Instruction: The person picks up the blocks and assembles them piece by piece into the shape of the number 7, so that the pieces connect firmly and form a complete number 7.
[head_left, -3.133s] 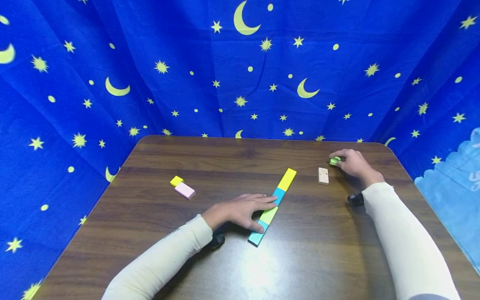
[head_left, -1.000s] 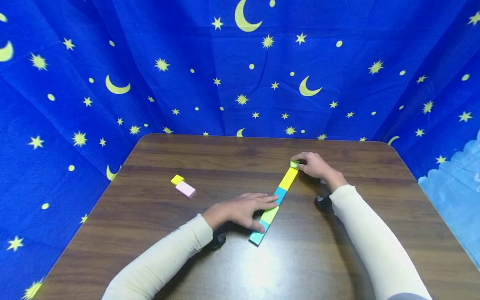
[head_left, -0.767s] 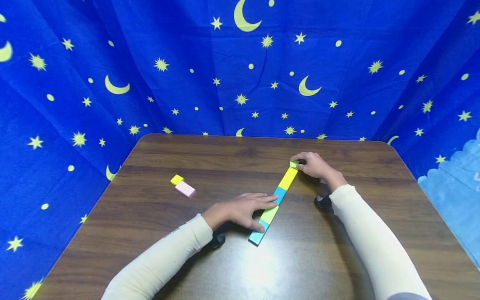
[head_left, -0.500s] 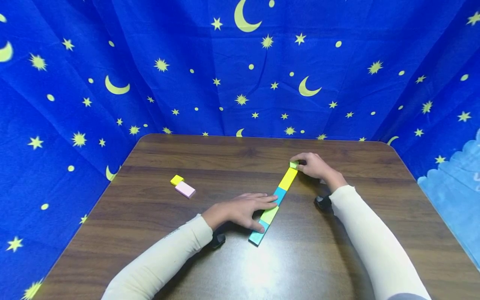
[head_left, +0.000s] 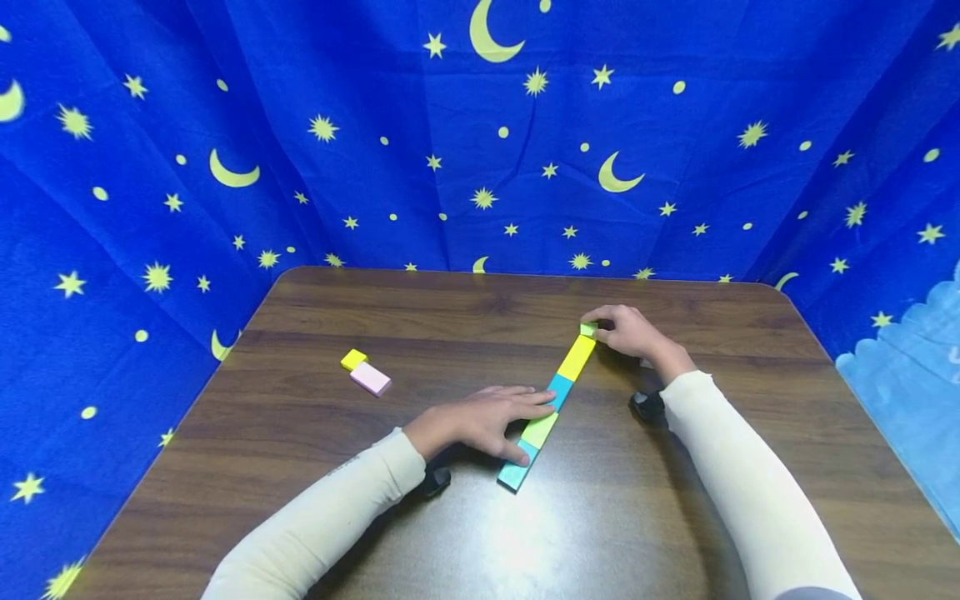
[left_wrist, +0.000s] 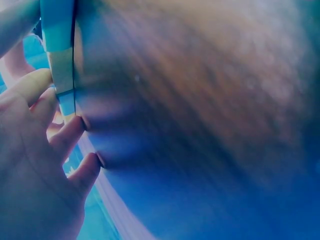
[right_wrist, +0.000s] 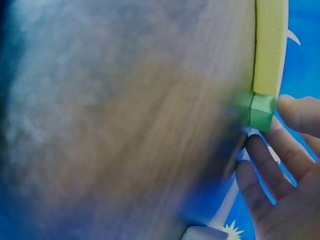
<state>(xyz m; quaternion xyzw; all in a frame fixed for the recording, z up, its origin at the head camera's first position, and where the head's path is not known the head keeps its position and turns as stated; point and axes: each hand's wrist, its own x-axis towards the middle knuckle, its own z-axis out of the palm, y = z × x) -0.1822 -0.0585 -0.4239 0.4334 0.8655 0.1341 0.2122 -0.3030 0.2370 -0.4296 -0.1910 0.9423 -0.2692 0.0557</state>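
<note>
A straight row of flat coloured blocks runs diagonally across the table: turquoise [head_left: 514, 477], light green [head_left: 539, 430], blue [head_left: 559, 387] and yellow [head_left: 577, 358]. My left hand [head_left: 483, 421] lies over the row's near half with spread fingers; its thumb touches the turquoise block and its fingertips reach the blue one. At the far end, my right hand [head_left: 628, 330] pinches a small green block [head_left: 588, 329] between thumb and fingers. In the right wrist view that green block [right_wrist: 262, 112] meets the end of the yellow block [right_wrist: 270, 45].
On the left of the brown wooden table [head_left: 450, 333], a yellow block [head_left: 354, 360] touches a pink block [head_left: 371, 378]. A pale block [right_wrist: 205, 233], mostly hidden by the right wrist in the head view, lies nearby. A blue star-and-moon cloth [head_left: 420, 133] hangs behind.
Since about three seconds ago, my right hand has carried the green block leftward to the far end of the row. Over the last second both hands have stayed still.
</note>
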